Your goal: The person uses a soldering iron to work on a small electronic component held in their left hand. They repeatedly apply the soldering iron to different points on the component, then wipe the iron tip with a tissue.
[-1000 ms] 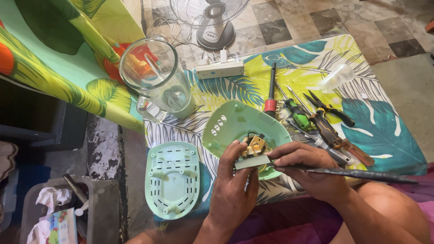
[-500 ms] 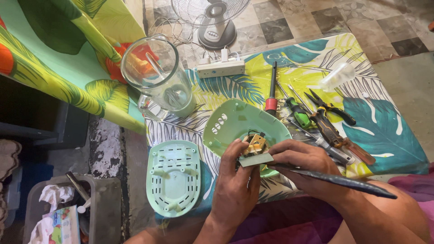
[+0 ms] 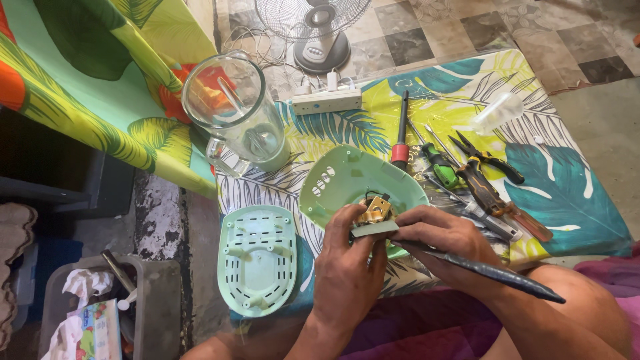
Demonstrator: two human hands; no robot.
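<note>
While the left hand (image 3: 347,267) grips a small motor block (image 3: 373,217) over the pale green housing (image 3: 347,183), the right hand (image 3: 443,240) closes on a long dark tool (image 3: 493,273) (tip at the block). Beside them lies a vented base plate (image 3: 257,260); farther along the bench (image 3: 573,193), screwdrivers, pliers (image 3: 483,160), a glass jug (image 3: 233,117).

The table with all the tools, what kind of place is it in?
Probably a home repair corner. On the table lie screwdrivers and pliers, a fan stands on the tiled floor, and both hands hold an opened green appliance shell.
</note>
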